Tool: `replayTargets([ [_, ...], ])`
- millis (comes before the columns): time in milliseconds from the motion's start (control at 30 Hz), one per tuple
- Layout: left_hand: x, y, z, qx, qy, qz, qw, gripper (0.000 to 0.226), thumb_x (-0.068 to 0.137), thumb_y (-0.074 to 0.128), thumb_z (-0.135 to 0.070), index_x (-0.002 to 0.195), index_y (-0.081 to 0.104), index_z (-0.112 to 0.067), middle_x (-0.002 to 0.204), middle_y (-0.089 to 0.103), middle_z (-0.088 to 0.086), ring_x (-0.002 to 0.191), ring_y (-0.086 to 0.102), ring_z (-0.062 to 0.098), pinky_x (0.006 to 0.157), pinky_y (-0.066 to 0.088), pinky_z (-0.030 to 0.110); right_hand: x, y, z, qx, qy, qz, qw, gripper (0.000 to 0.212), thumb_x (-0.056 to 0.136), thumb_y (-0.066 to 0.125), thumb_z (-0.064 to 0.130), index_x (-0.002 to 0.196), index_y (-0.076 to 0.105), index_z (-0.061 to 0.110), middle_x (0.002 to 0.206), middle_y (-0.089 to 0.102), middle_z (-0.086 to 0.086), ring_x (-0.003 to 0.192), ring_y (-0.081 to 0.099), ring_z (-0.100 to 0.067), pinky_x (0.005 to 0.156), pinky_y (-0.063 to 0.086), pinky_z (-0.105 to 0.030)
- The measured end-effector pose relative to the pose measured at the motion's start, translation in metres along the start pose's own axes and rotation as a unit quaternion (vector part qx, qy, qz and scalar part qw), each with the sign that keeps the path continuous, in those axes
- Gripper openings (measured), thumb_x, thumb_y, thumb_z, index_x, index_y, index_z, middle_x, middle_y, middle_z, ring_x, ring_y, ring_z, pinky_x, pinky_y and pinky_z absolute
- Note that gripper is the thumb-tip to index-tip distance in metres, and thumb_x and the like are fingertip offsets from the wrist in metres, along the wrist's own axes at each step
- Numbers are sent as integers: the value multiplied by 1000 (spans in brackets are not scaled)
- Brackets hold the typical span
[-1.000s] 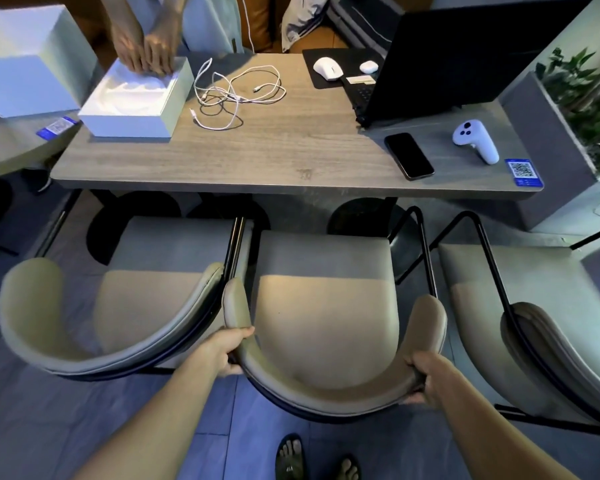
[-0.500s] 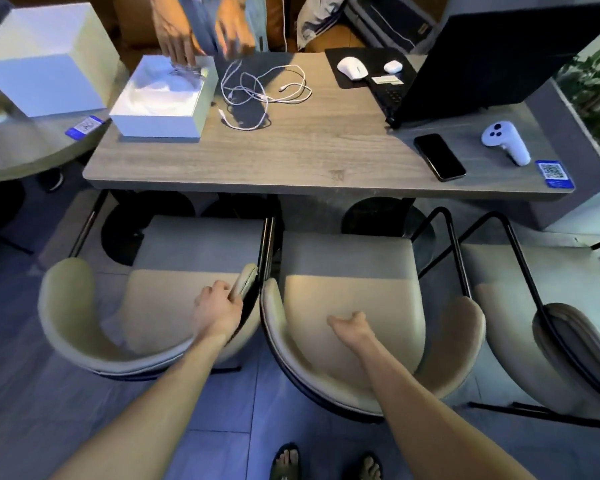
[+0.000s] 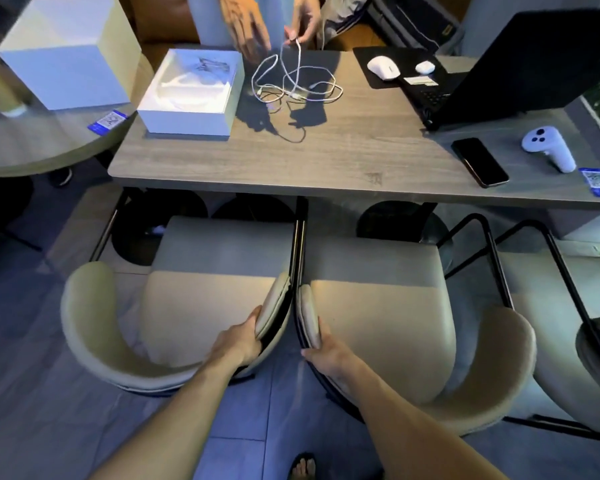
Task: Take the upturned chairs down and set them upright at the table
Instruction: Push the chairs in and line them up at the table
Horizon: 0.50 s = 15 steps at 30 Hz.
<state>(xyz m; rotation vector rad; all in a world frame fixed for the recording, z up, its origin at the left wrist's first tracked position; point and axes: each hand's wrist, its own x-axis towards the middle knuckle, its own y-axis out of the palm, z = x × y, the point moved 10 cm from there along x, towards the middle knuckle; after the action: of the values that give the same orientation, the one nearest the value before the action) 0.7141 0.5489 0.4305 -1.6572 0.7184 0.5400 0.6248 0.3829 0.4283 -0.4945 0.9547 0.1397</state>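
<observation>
Three beige padded chairs with black metal frames stand upright on the floor along the near edge of the wooden table [image 3: 326,161]. My left hand [image 3: 239,341] grips the right armrest of the left chair [image 3: 194,306]. Around the left armrest of the middle chair [image 3: 388,323] my right hand [image 3: 326,349] is closed. The two gripped armrests almost touch. A right chair [image 3: 568,306] is partly cut off by the frame's edge.
On the table lie a white open box [image 3: 191,95], a tangled white cable [image 3: 291,81], a laptop [image 3: 520,64], a mouse [image 3: 381,67], a phone [image 3: 478,161] and a white controller [image 3: 548,147]. Another person's hands [image 3: 246,26] handle the cable. A round table [image 3: 32,133] with a box stands left.
My left hand stayed on the left chair's armrest. My right hand moved from the middle chair's seat to its left armrest and closed on it. The view shifted left.
</observation>
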Motion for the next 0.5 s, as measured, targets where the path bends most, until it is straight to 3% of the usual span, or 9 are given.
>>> replayTargets([
  [500, -15, 9, 5, 82, 18, 24, 996, 83, 79, 49, -28, 146, 7, -54, 134, 58, 6, 119, 55, 32, 91, 47, 32, 7, -1, -2, -40, -4, 24, 999, 88, 95, 55, 33, 158, -6, 24, 162, 24, -8, 146, 29, -31, 119, 24, -37],
])
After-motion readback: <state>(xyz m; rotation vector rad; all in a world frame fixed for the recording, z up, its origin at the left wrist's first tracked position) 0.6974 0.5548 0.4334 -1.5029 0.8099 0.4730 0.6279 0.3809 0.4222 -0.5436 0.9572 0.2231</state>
